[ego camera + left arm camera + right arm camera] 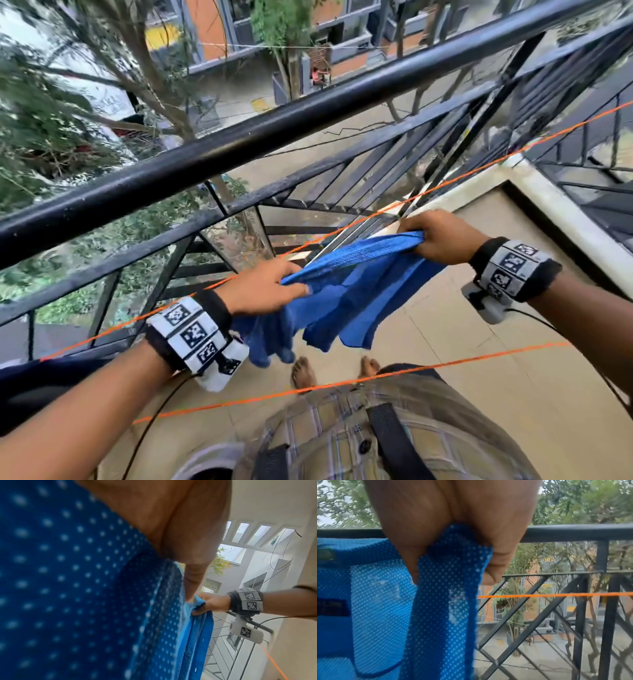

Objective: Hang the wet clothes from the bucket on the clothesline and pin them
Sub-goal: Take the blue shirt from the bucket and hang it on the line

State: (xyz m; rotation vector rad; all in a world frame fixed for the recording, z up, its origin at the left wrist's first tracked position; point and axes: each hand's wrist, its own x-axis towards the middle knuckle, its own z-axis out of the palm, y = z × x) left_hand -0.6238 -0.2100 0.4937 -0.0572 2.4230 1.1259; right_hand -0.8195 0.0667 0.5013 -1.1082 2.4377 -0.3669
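A blue mesh garment [346,284] is stretched between both hands just short of the far orange clothesline [445,185]. My left hand [270,287] pinches its left end, and the cloth [77,588] fills the left wrist view. My right hand [435,236] grips the right end; its fingers [494,555] curl round the perforated fabric [443,601]. The rest of the garment hangs down toward the floor. A second orange line [342,383] runs nearer my body. A grey bucket rim [205,462] shows at the bottom edge.
A black metal balcony railing [274,130] runs diagonally just beyond the far line, with trees and a street below. My bare feet [303,371] stand on the beige tiled floor [496,377]. A white ledge [555,202] borders the balcony at right.
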